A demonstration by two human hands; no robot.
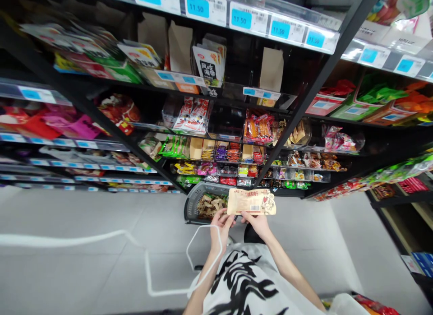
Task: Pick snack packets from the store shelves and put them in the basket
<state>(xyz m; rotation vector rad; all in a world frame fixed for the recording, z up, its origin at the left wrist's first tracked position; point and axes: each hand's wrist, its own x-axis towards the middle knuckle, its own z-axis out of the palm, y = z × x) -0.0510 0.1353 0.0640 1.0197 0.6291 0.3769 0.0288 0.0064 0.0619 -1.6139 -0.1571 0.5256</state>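
A cream-coloured snack packet point(248, 198) with red printing and a barcode is held flat between my two hands. My left hand point(222, 220) pinches its left end. At its lower edge, near the barcode, the fingers of my right hand point(256, 222) close on it. Just beyond my left hand, a grey plastic basket point(191, 202) stands on the floor against the shelves. Inside it lie many small beige-wrapped pieces point(211, 206) and some green ones. The packet and my left hand cover the basket's right side.
Dark shelves point(314, 87) full of packaged snacks rise ahead, with blue price tags point(240, 19) along their edges. Another rack point(402, 193) stands at the right. A white cord point(101, 236) crosses the left side of view. Grey tiled floor point(135, 270) lies below.
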